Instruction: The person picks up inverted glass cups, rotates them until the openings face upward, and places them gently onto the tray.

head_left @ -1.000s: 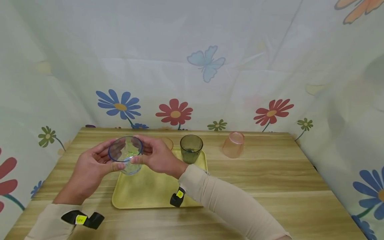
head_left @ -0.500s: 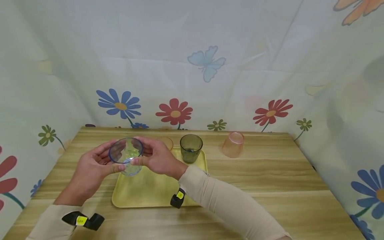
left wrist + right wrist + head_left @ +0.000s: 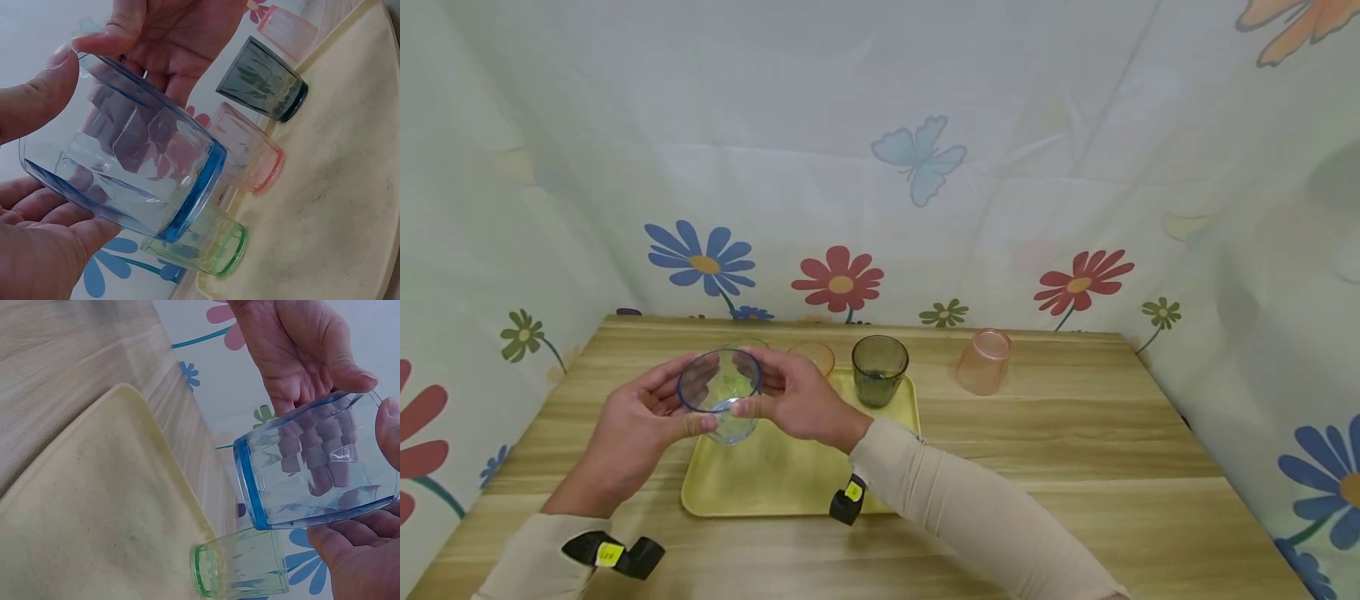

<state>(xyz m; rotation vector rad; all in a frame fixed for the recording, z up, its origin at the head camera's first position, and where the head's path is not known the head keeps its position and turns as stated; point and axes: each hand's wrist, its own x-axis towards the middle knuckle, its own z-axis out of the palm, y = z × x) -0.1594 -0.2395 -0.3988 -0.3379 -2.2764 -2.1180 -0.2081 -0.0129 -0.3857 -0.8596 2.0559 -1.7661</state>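
Observation:
Both hands hold a clear drinking glass with a blue tint (image 3: 730, 387) above the tray's left side. My left hand (image 3: 636, 437) grips its left side, thumb at the near side of the rim and fingers behind. From the right, my right hand (image 3: 801, 396) grips it the same way, with the thumbs close together. In the left wrist view the glass tilts, its thick blue base (image 3: 197, 190) clear of the tray. Behind it stands a green glass (image 3: 247, 562), mostly hidden in the head view.
The yellow tray (image 3: 767, 475) lies on a wooden table (image 3: 1060, 467). Toward its back stand an orange-pink glass (image 3: 247, 153), partly behind my right hand, and an upright dark grey-green glass (image 3: 880, 375). A pink glass (image 3: 983, 367) stands upside down on the table, right of the tray.
Both hands and the blue-tinted glass have sunk slightly and shifted a little to the right. More of the green glass's rim shows behind them. The other glasses stay in place.

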